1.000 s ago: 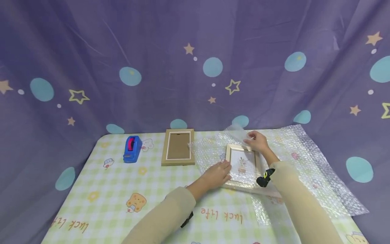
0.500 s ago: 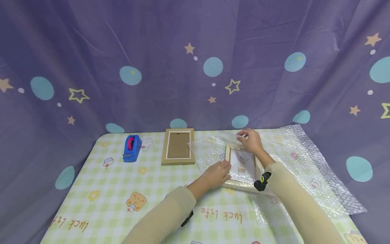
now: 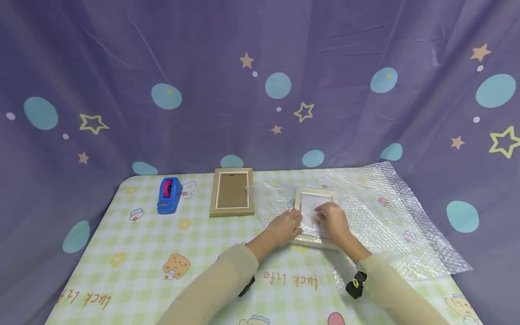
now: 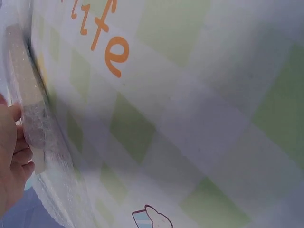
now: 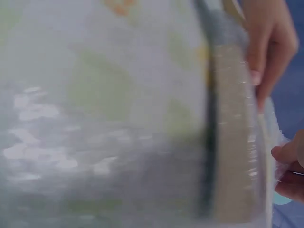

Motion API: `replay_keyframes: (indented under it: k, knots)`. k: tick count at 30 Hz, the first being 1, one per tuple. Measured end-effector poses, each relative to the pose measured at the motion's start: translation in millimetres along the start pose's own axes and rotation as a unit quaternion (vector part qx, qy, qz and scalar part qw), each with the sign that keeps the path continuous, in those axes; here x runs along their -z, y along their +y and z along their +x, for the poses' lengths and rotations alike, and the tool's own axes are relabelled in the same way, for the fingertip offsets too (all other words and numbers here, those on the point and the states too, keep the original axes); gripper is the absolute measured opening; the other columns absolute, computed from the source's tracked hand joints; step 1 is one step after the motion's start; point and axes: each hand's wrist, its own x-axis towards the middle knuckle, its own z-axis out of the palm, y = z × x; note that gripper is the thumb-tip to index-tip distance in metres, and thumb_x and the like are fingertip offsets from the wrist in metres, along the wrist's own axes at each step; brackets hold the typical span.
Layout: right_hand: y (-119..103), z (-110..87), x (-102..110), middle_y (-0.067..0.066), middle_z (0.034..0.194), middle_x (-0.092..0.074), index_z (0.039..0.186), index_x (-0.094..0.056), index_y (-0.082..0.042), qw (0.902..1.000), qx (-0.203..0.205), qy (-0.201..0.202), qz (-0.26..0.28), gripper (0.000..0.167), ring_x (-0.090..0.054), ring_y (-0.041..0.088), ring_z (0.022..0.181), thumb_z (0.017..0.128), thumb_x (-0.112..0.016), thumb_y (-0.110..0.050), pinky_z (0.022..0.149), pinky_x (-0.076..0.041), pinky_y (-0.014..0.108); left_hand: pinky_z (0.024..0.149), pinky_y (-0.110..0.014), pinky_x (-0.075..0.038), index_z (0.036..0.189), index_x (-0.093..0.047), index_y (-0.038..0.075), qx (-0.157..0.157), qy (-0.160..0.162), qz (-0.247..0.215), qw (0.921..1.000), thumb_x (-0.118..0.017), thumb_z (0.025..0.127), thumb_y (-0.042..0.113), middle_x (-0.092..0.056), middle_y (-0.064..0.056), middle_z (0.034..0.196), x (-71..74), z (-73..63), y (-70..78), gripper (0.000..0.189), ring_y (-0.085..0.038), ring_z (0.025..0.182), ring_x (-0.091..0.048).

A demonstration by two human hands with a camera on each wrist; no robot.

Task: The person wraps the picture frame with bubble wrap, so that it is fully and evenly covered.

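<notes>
A pale wooden picture frame [image 3: 298,203] lies face up on bubble wrap [image 3: 378,234]. Part of the wrap is folded over its front. My left hand [image 3: 282,228] rests along the frame's left edge, fingertips touching the wrapped side; the left wrist view shows these fingers [image 4: 14,161] against the film. Over the middle of the frame, my right hand [image 3: 335,223] pinches a piece of the wrap between thumb and fingers, as the right wrist view shows at the fingertips [image 5: 285,154]. That hand covers part of the picture inside the frame.
A second, tan frame [image 3: 215,194] lies to the left of the wrap. Farther left stands a blue tape dispenser [image 3: 174,201] with a pink roll. The checked table [image 3: 142,253] meets a purple curtain [image 3: 203,131] behind. Bubble wrap overhangs the right table edge.
My right hand has come from the frame's far edge toward me, drawing the wrap over its front. My left hand stays at the left edge. The head view has shifted slightly.
</notes>
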Motion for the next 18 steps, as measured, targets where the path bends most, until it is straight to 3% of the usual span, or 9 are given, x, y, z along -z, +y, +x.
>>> replay_keyframes:
  k: [8, 12, 18]
  knots:
    - [4.7, -18.9, -13.6, 0.014, 0.079, -0.073, 0.080, -0.074, 0.001, 0.9996, 0.022, 0.000, 0.017, 0.008, -0.068, 0.030, 0.075, 0.074, -0.074, 0.004, 0.072, -0.058, 0.040, 0.118, -0.035, -0.034, 0.140, -0.048, 0.008, 0.014, -0.009, -0.017, 0.9997, -0.047, 0.099, 0.039, -0.047, -0.006, 0.149, -1.1, -0.9, 0.1, 0.051, -0.021, 0.141, -0.040]
    - [6.0, -24.8, -13.3, 0.012, 0.078, -0.074, 0.082, -0.074, -0.002, 0.9985, 0.052, -0.013, 0.012, 0.007, -0.067, 0.027, 0.073, 0.076, -0.074, 0.001, 0.070, -0.058, 0.039, 0.119, -0.035, -0.033, 0.140, -0.047, 0.008, 0.014, -0.013, -0.024, 0.9995, -0.046, 0.100, 0.039, -0.045, -0.007, 0.150, -1.6, -1.5, 0.8, 0.051, -0.022, 0.142, -0.039]
    - [5.2, -34.5, -7.7, 0.019, 0.100, -0.073, 0.098, -0.071, 0.002, 0.9947, 0.090, -0.051, -0.004, 0.025, -0.068, 0.034, 0.095, 0.074, -0.077, -0.005, 0.087, -0.056, 0.045, 0.118, -0.034, -0.035, 0.139, -0.048, 0.009, 0.011, -0.007, -0.008, 0.9999, -0.047, 0.099, 0.040, -0.046, -0.006, 0.149, -1.4, -0.8, -0.2, 0.051, -0.021, 0.141, -0.040]
